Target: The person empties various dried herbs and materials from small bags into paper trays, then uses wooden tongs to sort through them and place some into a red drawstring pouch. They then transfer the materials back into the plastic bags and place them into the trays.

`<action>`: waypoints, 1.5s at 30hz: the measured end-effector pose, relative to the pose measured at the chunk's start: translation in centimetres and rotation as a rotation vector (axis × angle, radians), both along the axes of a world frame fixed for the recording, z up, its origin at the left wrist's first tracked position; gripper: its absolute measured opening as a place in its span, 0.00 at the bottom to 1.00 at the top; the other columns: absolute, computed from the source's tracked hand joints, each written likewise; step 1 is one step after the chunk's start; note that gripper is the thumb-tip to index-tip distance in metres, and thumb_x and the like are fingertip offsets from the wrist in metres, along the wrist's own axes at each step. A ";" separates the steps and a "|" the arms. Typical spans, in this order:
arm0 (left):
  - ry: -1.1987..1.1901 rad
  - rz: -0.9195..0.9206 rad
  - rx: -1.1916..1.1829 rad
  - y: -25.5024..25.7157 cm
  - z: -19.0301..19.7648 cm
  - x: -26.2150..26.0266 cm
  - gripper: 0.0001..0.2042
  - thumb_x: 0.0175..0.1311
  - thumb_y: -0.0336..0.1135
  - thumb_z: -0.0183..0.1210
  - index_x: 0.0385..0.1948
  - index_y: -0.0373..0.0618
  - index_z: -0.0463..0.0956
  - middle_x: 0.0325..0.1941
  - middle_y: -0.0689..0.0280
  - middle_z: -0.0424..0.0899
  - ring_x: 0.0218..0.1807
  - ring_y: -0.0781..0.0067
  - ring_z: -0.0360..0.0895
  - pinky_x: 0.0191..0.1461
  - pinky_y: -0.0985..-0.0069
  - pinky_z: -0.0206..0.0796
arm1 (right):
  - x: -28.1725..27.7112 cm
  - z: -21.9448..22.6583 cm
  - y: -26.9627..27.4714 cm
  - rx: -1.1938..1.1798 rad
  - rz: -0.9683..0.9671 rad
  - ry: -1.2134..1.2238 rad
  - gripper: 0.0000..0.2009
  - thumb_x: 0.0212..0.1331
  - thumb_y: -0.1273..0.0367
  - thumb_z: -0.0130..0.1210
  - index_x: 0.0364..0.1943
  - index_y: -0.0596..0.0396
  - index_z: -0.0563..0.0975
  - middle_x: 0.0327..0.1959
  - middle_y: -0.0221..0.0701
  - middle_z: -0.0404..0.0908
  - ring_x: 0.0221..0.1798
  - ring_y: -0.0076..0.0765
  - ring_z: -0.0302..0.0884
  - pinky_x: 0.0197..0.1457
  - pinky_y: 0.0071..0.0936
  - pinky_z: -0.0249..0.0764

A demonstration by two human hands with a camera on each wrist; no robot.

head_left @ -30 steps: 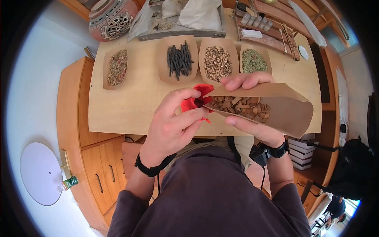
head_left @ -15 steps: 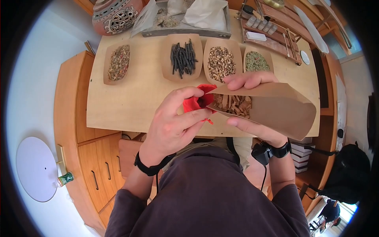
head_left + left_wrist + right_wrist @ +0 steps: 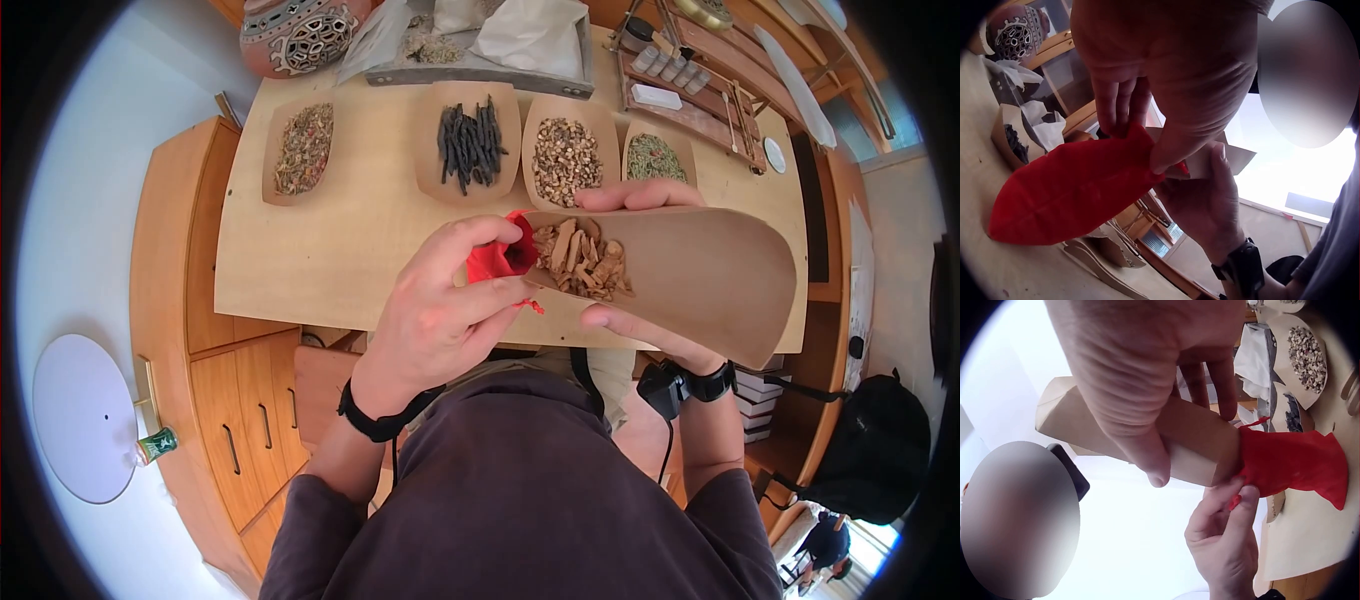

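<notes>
My left hand [image 3: 435,310] pinches the mouth of a red cloth pouch [image 3: 488,262] between thumb and fingers; in the left wrist view the pouch [image 3: 1072,194] hangs below that hand, its lower part bulging. My right hand [image 3: 665,330] grips a brown paper tray [image 3: 715,270] from both sides. Brown dried slices [image 3: 580,262] lie at the tray's narrow end, which meets the pouch's opening. From the right wrist view, the tray's end [image 3: 1200,453] sits at the mouth of the pouch [image 3: 1291,462]. How far it reaches inside is hidden.
Behind the hands stand paper trays of black sticks [image 3: 470,145], chopped pieces [image 3: 567,160], green bits [image 3: 655,158] and mixed herbs [image 3: 303,150]. Farther back are a grey tray [image 3: 480,75], a patterned pot [image 3: 300,40] and a wooden rack [image 3: 690,95].
The slices have slid left inside the paper tray, toward the pouch, and bunched at its narrow end. The tray's inside shows more. Both hands keep their hold.
</notes>
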State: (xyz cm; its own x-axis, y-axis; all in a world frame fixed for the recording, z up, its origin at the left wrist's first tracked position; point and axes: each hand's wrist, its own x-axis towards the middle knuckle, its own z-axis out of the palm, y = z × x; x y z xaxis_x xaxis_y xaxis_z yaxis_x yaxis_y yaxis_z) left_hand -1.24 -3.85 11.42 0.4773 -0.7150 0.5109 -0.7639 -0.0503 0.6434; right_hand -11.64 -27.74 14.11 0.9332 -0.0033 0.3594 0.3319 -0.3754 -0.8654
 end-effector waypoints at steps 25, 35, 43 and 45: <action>0.052 -0.010 -0.012 0.1 -0.3 0.0 0.12 0.48 0.18 0.70 0.35 0.43 0.88 0.58 0.54 0.81 0.59 0.54 0.83 0.63 0.63 0.78 | 0.5 1.1 -0.3 0.033 0.044 0.119 0.43 0.44 0.62 0.82 0.65 0.59 0.71 0.64 0.45 0.76 0.68 0.45 0.75 0.70 0.44 0.76; 0.067 -0.013 -0.029 0.0 -0.9 -0.1 0.12 0.50 0.19 0.70 0.37 0.43 0.89 0.59 0.53 0.80 0.60 0.53 0.83 0.64 0.62 0.78 | 0.7 1.3 -0.1 0.018 0.007 0.056 0.32 0.53 0.63 0.76 0.62 0.57 0.78 0.60 0.40 0.81 0.63 0.42 0.80 0.64 0.38 0.79; 0.045 -0.014 -0.035 0.0 -0.8 0.0 0.11 0.51 0.19 0.70 0.37 0.43 0.89 0.57 0.53 0.80 0.58 0.54 0.84 0.63 0.63 0.78 | 0.9 1.6 0.5 -0.089 0.035 0.033 0.32 0.52 0.60 0.77 0.59 0.58 0.77 0.61 0.45 0.78 0.63 0.46 0.78 0.66 0.43 0.77; 0.064 -0.003 -0.045 -0.1 -0.9 -0.2 0.11 0.51 0.19 0.70 0.36 0.42 0.88 0.57 0.53 0.81 0.58 0.55 0.84 0.62 0.64 0.78 | 0.7 1.2 0.9 0.028 0.031 0.059 0.32 0.52 0.60 0.78 0.59 0.58 0.78 0.60 0.44 0.79 0.63 0.46 0.78 0.66 0.43 0.77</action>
